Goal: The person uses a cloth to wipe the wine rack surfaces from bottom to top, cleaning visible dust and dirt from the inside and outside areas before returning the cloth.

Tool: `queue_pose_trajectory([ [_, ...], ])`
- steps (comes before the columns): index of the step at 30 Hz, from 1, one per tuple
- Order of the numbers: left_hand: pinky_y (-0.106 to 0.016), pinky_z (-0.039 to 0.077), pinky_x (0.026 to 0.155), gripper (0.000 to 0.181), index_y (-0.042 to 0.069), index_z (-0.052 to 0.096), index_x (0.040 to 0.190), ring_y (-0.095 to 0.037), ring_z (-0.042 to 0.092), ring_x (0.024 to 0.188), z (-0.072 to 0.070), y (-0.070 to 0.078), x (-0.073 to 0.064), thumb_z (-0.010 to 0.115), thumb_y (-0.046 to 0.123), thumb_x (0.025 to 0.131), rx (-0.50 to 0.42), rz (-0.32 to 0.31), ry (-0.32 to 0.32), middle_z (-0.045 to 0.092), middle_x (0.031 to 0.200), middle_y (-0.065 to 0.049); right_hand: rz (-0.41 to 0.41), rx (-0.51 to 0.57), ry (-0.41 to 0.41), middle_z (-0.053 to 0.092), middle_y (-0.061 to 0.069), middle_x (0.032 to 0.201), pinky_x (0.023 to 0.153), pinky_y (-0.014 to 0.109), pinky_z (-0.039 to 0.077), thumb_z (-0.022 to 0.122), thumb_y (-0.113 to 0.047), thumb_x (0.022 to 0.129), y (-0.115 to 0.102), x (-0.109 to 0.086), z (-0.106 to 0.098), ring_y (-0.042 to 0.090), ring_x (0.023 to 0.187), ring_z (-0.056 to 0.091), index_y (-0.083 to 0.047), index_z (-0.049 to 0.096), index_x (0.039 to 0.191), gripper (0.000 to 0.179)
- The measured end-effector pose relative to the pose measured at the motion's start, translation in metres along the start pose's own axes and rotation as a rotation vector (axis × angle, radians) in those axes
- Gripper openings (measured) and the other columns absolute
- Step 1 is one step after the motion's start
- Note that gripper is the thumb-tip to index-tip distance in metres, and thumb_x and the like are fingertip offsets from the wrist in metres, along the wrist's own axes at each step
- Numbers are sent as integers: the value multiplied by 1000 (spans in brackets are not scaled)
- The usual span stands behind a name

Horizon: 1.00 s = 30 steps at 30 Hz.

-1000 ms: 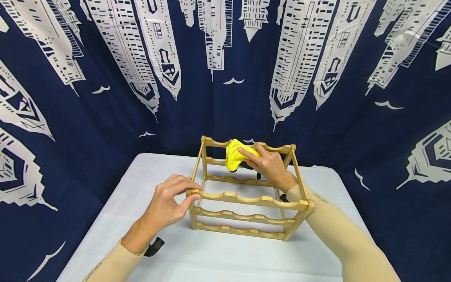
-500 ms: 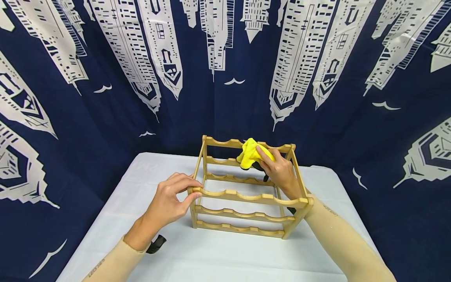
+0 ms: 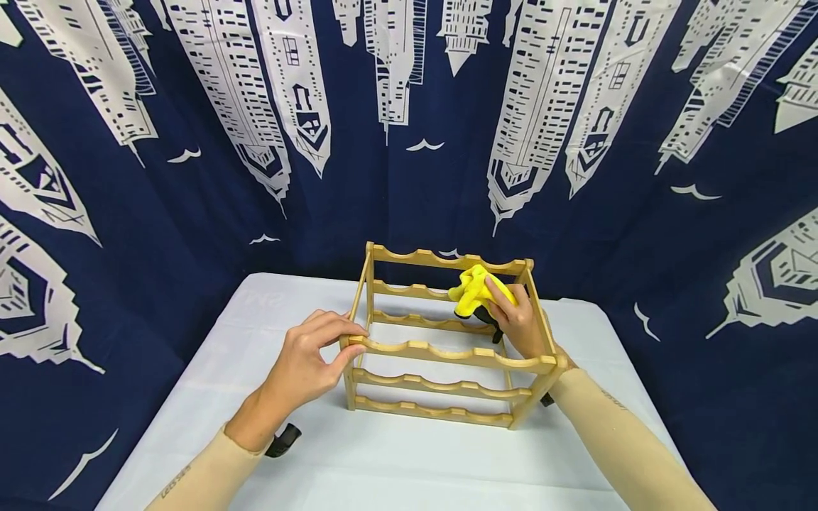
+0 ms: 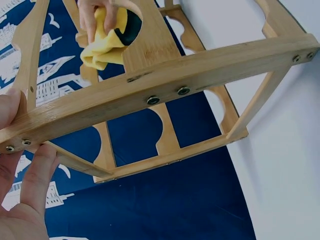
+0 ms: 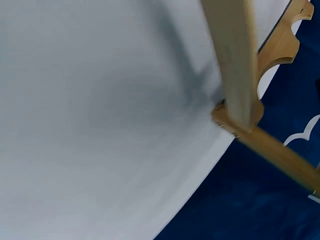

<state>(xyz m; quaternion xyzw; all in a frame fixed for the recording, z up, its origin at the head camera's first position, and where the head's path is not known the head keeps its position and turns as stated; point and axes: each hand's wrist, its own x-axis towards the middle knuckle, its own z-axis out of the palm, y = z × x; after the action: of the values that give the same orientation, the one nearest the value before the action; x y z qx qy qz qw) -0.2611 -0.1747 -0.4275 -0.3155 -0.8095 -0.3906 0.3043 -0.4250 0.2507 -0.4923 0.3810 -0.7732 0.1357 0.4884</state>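
the wooden wine rack (image 3: 417,350) stands on the table (image 3: 358,468), your left hand (image 3: 309,358) pinching its near-left corner, your right fingers (image 3: 500,297) gripping the yellow cloth (image 3: 471,292) within, wiping seemingly underway, remainder unclear.

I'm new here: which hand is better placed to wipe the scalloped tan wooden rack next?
Likely the right hand: it holds the crumpled yellow cloth; the left hand only grips the rack.
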Motion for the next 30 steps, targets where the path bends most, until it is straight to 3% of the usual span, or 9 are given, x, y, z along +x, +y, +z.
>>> queue_pose_trajectory([
  [3,-11,61,101,26,15,88,113,-25,78,109,0,1,-3,98,1,92,9,-1,11,86,107,5,22,11,-45,65,27,104,59,43,64,91,1,98,-4,-6,-12,33,78,64,1,72,152,58],
  [6,-13,62,101,28,15,88,114,-26,78,113,1,2,-7,97,0,92,13,-11,15,85,108,5,73,53,-95,67,25,103,60,45,66,97,7,87,-10,-10,-23,33,78,69,1,69,156,75],
  [12,-44,68,111,29,18,87,118,-30,78,125,3,8,-10,98,7,93,111,-27,1,86,115,4,218,83,-177,73,27,113,74,56,71,97,9,84,-15,-27,-41,42,87,78,4,60,162,86],
  [14,-51,67,113,28,18,88,118,-31,78,127,3,13,-8,98,11,93,160,-20,-3,86,117,3,279,105,-195,74,27,120,80,54,70,95,8,86,-13,-37,-47,41,93,78,4,61,161,83],
  [17,-58,64,115,27,18,88,118,-30,76,124,6,20,-4,98,13,93,202,1,1,85,118,1,333,132,-212,74,19,120,84,41,66,90,3,90,-8,-50,-58,31,96,75,1,66,156,70],
  [20,-64,58,121,26,18,88,118,-28,76,123,11,28,3,97,14,95,206,30,2,84,121,0,347,152,-226,73,13,113,85,31,59,83,-3,94,-1,-58,-68,24,96,68,-1,73,139,46],
  [22,-64,56,124,25,18,88,119,-26,75,122,17,34,8,95,15,96,195,49,-1,83,123,0,369,144,-241,72,12,111,84,27,56,80,-7,95,2,-59,-74,22,95,65,-2,72,133,39],
  [25,-58,61,117,24,19,88,119,-25,76,120,30,45,18,95,16,97,182,95,-2,83,123,1,441,137,-283,74,13,116,83,29,53,79,-8,97,4,-61,-81,22,95,65,-2,70,132,37],
  [30,-45,66,106,22,20,88,117,-22,78,115,58,65,37,96,19,97,160,175,-28,82,117,2,570,123,-372,73,21,126,86,50,59,78,-7,101,3,-64,-90,33,101,69,1,66,141,42],
])
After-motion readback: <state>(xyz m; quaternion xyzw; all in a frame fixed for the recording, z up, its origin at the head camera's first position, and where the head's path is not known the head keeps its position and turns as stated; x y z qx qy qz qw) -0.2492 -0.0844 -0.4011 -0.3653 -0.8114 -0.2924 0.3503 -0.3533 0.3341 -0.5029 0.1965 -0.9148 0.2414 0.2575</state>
